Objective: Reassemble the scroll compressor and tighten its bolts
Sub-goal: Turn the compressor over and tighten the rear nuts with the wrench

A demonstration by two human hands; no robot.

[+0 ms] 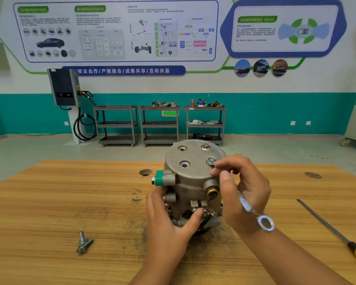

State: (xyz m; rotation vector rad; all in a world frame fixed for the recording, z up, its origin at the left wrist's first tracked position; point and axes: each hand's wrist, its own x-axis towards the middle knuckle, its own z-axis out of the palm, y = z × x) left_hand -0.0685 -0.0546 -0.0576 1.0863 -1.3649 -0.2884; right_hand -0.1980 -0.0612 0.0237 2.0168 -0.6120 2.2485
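Observation:
The grey metal scroll compressor [190, 173] stands upright on the wooden table [49, 202], round cover on top. Two bolts sit in the cover: one at the back [205, 146] and one at the right edge [211, 160]. Two other bolt holes [184, 164] show as bare openings. My left hand [169, 214] grips the compressor's lower front, thumb on its bracket. My right hand [243, 190] holds a combination wrench [255, 212] against the palm, ring end pointing toward me, while its fingertips touch the right-edge bolt. Two loose bolts [83, 242] lie at the left front.
A screwdriver [337, 231] with a yellow handle lies at the table's right edge. Two round holes [145, 172] [312, 175] are cut in the tabletop. Beyond the table are three metal carts [159, 124] and a charging unit [65, 89] against the wall.

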